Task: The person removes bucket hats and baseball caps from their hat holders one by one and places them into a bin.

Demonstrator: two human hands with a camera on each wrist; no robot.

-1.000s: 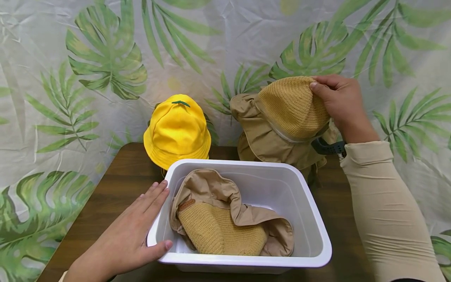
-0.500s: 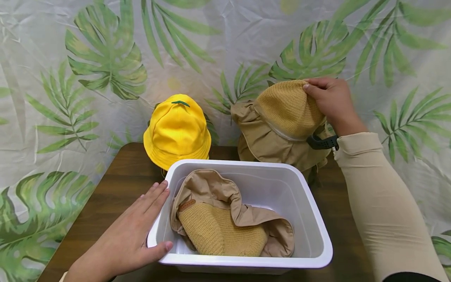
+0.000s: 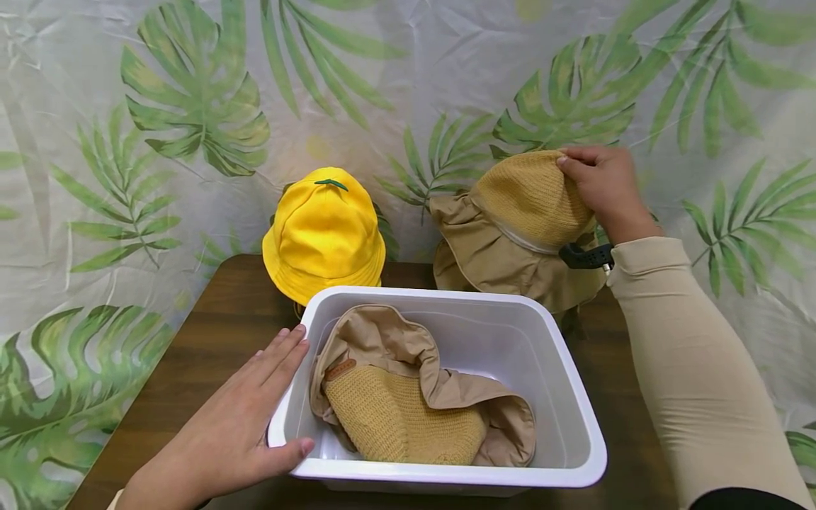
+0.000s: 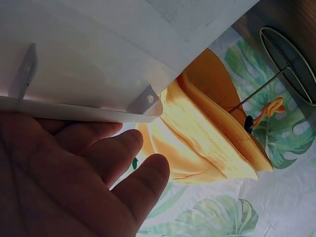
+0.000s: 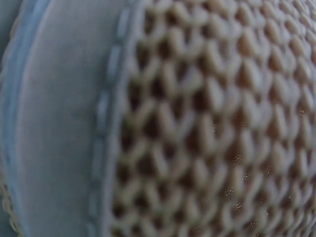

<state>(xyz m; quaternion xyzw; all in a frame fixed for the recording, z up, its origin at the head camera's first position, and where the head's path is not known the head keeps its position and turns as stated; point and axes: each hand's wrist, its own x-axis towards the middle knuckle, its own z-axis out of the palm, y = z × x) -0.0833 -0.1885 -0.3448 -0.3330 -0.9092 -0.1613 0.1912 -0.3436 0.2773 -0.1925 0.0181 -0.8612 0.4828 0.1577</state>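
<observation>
My right hand (image 3: 605,185) pinches the top of a hat's yellow woven crown (image 3: 532,195) between thumb and fingers. Below that crown spreads the hat's wide khaki cloth brim (image 3: 510,265). Its knit fills most of the right wrist view. My left hand (image 3: 236,414) rests with extended fingers along the left rim of a white plastic tub (image 3: 576,397); in the left wrist view its fingers lie beneath the rim's edge. Inside the tub lies another hat (image 3: 408,414) with a straw-coloured knit crown, a folded tan brim and a small brown tag.
A bright yellow bucket hat (image 3: 325,234) with a green leaf detail sits behind the tub on a wire stand (image 4: 289,66). All stand on a dark wooden table (image 3: 204,319). A leaf-printed cloth (image 3: 408,78) hangs close behind the table's back edge.
My right hand has come down slightly with the pinched hat, whose brim sits lower and flatter. My left hand stays on the tub's rim. The head view has shifted slightly.
</observation>
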